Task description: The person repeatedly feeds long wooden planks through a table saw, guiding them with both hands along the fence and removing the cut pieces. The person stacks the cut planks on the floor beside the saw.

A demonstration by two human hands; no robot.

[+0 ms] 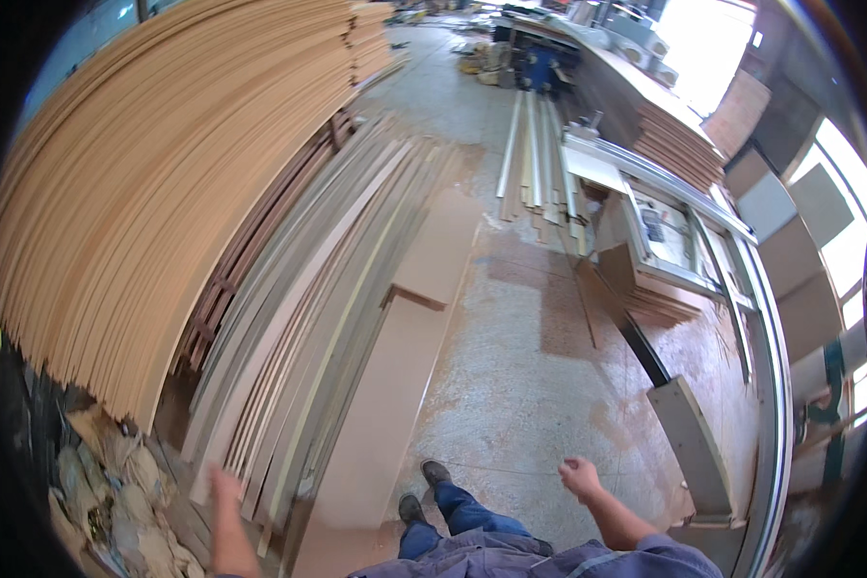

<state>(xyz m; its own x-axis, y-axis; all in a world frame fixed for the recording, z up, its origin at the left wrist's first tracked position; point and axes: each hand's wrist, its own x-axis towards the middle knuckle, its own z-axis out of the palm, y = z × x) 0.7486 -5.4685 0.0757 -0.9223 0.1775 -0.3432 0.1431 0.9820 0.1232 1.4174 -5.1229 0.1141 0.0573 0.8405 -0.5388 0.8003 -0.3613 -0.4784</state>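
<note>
My left hand hangs over the near ends of long wooden strips stacked low on the floor. It looks smeared, and its fingers cannot be made out; I see nothing held in it. On the other side, my right hand is above the concrete floor with its fingers curled in and nothing visible in them. Between the two hands, a long flat brown board lies along the right side of the strips. A second brown board continues beyond it, its near end overlapping the first.
A tall stack of tan sheets rises at the left, with crumpled sacking below it. Metal machine rails run along the right, near offcut panels. Pale metal strips lie ahead. My boots stand beside the long board.
</note>
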